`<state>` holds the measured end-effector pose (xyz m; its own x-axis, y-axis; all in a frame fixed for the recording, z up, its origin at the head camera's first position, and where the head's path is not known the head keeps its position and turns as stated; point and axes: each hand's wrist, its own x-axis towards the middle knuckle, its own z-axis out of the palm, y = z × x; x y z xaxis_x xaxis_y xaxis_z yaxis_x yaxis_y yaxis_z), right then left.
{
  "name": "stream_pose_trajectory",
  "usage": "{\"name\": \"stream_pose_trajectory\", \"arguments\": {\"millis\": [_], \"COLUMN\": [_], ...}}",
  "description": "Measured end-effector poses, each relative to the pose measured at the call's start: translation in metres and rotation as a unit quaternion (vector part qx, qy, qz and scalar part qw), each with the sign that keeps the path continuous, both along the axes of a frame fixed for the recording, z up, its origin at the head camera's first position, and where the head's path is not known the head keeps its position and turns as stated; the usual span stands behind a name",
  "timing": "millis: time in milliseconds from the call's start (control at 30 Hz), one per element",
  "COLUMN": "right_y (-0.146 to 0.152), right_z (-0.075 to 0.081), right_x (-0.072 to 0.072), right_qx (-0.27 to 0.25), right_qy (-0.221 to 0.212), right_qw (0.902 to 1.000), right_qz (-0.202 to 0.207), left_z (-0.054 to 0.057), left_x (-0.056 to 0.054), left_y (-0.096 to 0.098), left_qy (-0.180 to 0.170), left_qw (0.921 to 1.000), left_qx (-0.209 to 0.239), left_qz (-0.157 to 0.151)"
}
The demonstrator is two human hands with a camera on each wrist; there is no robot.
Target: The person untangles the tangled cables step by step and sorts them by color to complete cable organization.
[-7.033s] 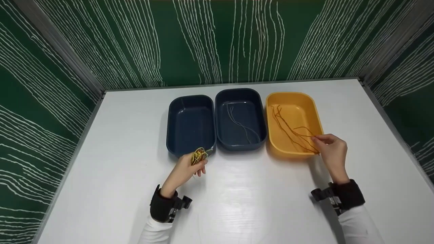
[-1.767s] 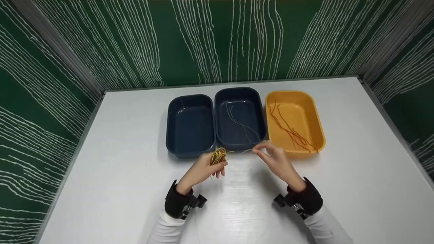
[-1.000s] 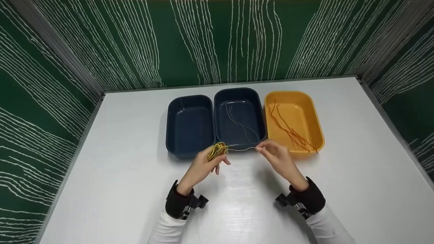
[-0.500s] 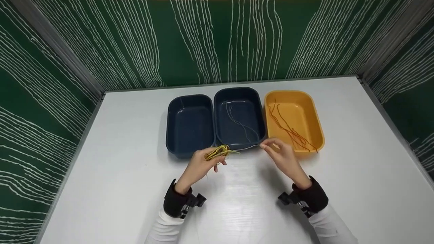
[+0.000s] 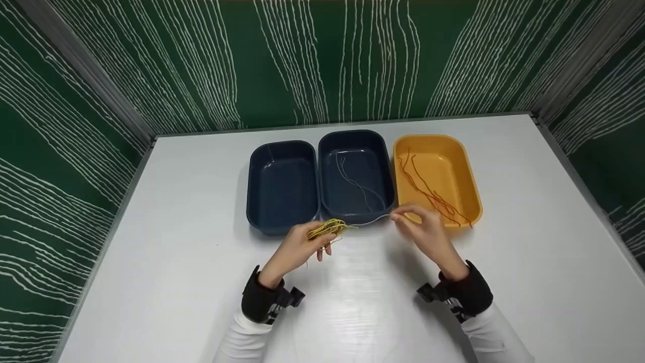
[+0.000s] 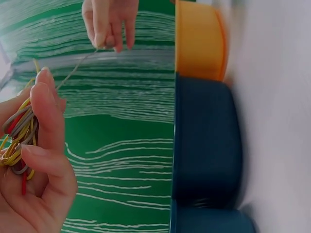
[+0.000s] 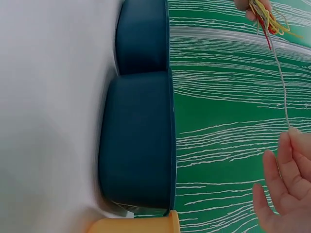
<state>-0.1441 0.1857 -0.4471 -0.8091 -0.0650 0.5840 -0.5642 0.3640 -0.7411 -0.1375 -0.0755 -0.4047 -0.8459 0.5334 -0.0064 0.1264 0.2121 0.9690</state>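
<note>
My left hand [image 5: 297, 248] holds a tangled bundle of strings [image 5: 327, 229], mostly yellow, in front of the bins. The left wrist view shows grey strands [image 6: 22, 128] and red strands [image 6: 24, 182] in that bundle. Between thumb and index finger, my right hand [image 5: 431, 236] pinches the end of a grey string [image 5: 372, 221]. This string runs from the bundle across to the right hand, slightly sagging. In the middle dark blue bin [image 5: 373, 166] lie thin grey strings [image 5: 355, 182]. The yellow bin [image 5: 456, 174] holds several orange-red strings [image 5: 426, 189].
A second dark blue bin [image 5: 283, 194] stands at the left of the row; I see no string in it. The white table [image 5: 186, 242] carries all the bins. Behind it rises a green wall [image 5: 282, 65] with white wavy lines.
Earlier my right hand let an orange-red string down into the yellow bin, then came to the bundle. It has since drawn a grey string out to the right.
</note>
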Motion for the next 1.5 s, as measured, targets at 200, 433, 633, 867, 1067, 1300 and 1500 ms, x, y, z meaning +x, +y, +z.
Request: {"name": "stream_pose_trajectory", "arguments": {"millis": [200,433,633,867,1067,1300,1500], "right_y": [-0.008,-0.012,-0.009,-0.009,-0.008,-0.007,0.013], "right_z": [0.014,0.013,-0.001,-0.005,-0.007,0.01,0.02], "right_x": [0.003,0.007,0.004,0.005,0.006,0.011,0.013], "right_qx": [0.034,0.055,0.061,0.094,0.063,0.03,0.055], "right_qy": [0.017,-0.04,-0.05,-0.018,-0.025,-0.002,0.029], "right_qw": [0.9991,0.997,0.9957,0.9943,0.9966,0.9975,0.9981], "right_qz": [0.017,0.039,0.048,0.047,0.046,0.064,-0.006], "left_z": [0.001,0.005,0.007,0.006,0.002,0.002,0.006], "left_x": [0.0,-0.001,0.001,0.002,0.0,-0.002,-0.005], "left_y": [0.002,0.003,0.004,0.005,0.004,-0.003,-0.021], "left_qy": [-0.006,-0.022,0.003,0.016,0.013,0.013,0.003], "left_qw": [0.9998,0.9991,0.9997,0.9994,0.9993,0.9993,0.9989], "left_qx": [0.014,0.033,0.022,0.016,0.008,0.004,0.005], "left_qz": [-0.016,-0.012,-0.001,0.027,0.033,0.035,0.047]}}
